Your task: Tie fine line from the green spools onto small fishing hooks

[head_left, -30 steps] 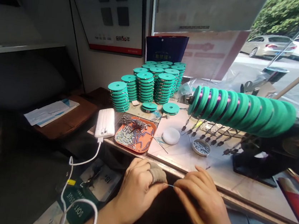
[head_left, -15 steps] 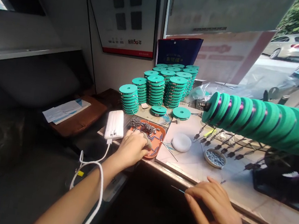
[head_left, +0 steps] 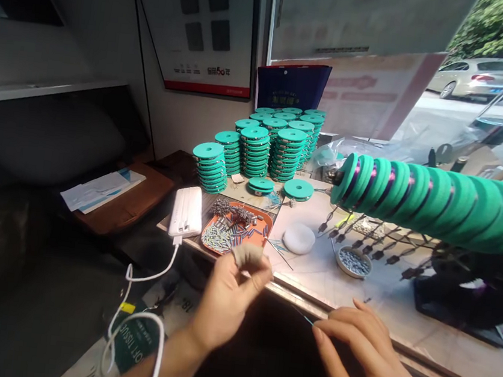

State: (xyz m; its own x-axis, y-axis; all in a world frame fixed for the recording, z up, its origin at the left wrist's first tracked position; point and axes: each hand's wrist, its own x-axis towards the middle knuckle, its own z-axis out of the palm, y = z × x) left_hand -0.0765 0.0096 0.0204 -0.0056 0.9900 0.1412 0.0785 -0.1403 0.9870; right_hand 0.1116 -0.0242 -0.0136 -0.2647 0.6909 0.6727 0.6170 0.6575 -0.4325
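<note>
My left hand (head_left: 230, 292) is raised in front of the table edge, its thumb and a grey-wrapped forefinger pinched together on something too small to name. It hovers just below the orange tray (head_left: 267, 219) of small tubes and metal bits. My right hand (head_left: 363, 358) sits lower right, fingers closed on a thin line (head_left: 304, 317) that sticks out to the left. A row of green foam spools (head_left: 432, 194) with purple line hangs on a rod above the white work board (head_left: 314, 274).
Stacks of green spools (head_left: 260, 147) stand at the back. A white power bank (head_left: 186, 211) with its cable lies left of the tray. A white round pad (head_left: 299, 237) and a small dish of beads (head_left: 352, 262) rest on the board. A black machine (head_left: 467, 286) stands right.
My left hand left the right hand, reached into the orange tray, then came back toward me with its fingers pinched. My right hand has stayed low, still holding the thin line.
</note>
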